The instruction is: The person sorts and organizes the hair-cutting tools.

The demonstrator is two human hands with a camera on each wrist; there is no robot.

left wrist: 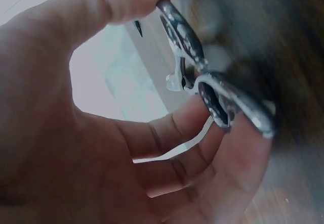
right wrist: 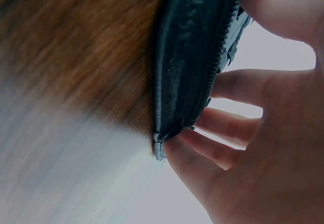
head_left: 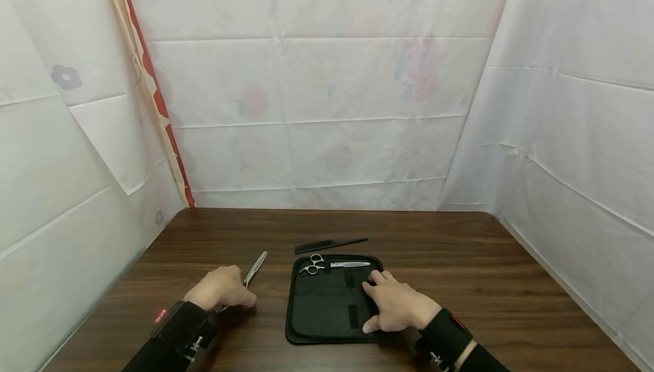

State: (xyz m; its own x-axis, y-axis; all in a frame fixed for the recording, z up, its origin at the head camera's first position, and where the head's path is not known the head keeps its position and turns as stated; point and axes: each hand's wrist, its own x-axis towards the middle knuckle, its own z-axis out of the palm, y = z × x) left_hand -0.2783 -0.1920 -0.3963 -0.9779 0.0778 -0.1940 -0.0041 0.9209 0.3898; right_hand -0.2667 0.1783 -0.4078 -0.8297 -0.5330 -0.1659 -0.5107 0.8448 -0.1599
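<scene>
My left hand [head_left: 225, 288] pinches a pair of silver scissors [head_left: 255, 268] by the finger rings, the blades pointing away from me. The left wrist view shows the thumb and fingertips on the metal rings [left wrist: 238, 102]. A black zip case [head_left: 319, 306] lies unfolded to the right of this hand. Across its top, a second pair of silver scissors [head_left: 349, 264] lies beside a strap. My right hand [head_left: 395, 304] rests spread on the case's right edge, thumb toward the near corner. Up close, its fingers touch the zipped side [right wrist: 202, 57].
A black comb [head_left: 329, 244] with a thin tail lies just beyond the case. The brown wooden table [head_left: 511, 287] reaches back to white sheets [head_left: 327, 150] hung on three sides. A red and cream sheet edge [head_left: 158, 99] runs down the left corner.
</scene>
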